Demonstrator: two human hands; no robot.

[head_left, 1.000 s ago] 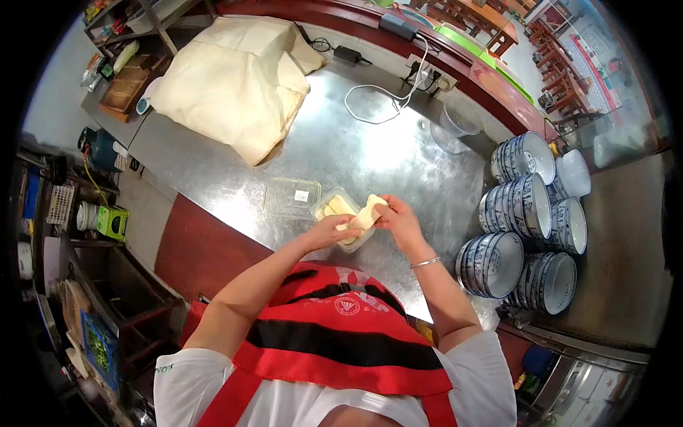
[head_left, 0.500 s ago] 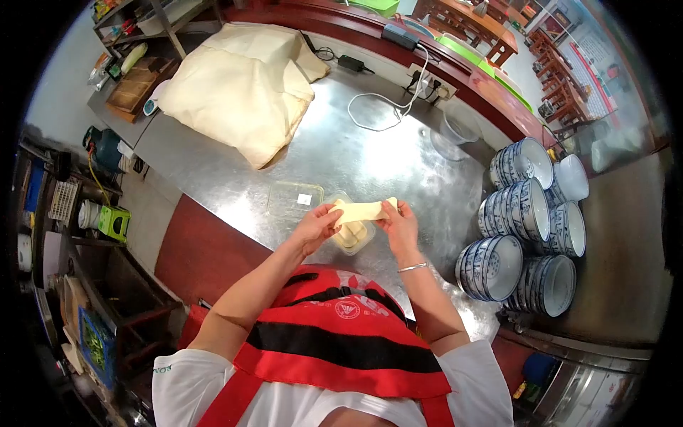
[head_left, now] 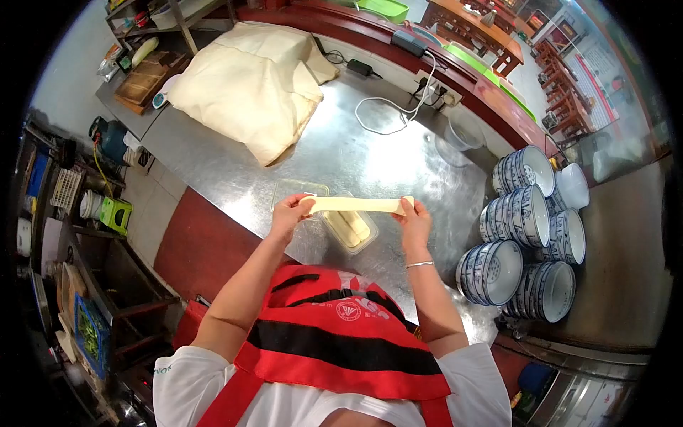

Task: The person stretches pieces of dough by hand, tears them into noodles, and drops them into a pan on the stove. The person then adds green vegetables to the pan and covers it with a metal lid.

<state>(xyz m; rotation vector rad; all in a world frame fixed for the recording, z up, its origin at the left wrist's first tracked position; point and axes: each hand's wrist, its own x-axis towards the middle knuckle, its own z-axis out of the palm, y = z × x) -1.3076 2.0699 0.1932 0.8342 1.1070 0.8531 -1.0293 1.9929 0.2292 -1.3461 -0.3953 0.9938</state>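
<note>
A pale yellow strip of dough (head_left: 358, 205) is stretched between my two hands above the metal table. My left hand (head_left: 290, 215) pinches one end of it, and my right hand (head_left: 414, 222) pinches the other. Below the strip, a clear plastic container (head_left: 371, 245) holds more dough pieces (head_left: 347, 228), partly hidden by the stretched one. Its clear lid (head_left: 284, 191) lies on the table just behind my left hand.
Stacks of blue-and-white bowls (head_left: 518, 213) stand at the right. A large cream cloth (head_left: 245, 89) covers something at the back left. A white cable (head_left: 384, 132) loops near the back ledge, beside a clear plastic tub (head_left: 466, 133). The steel table (head_left: 235, 188) reflects light.
My hands have moved apart, the left one going left and the right one slightly right. The dough strip between them is longer and thinner, and more of the container shows.
</note>
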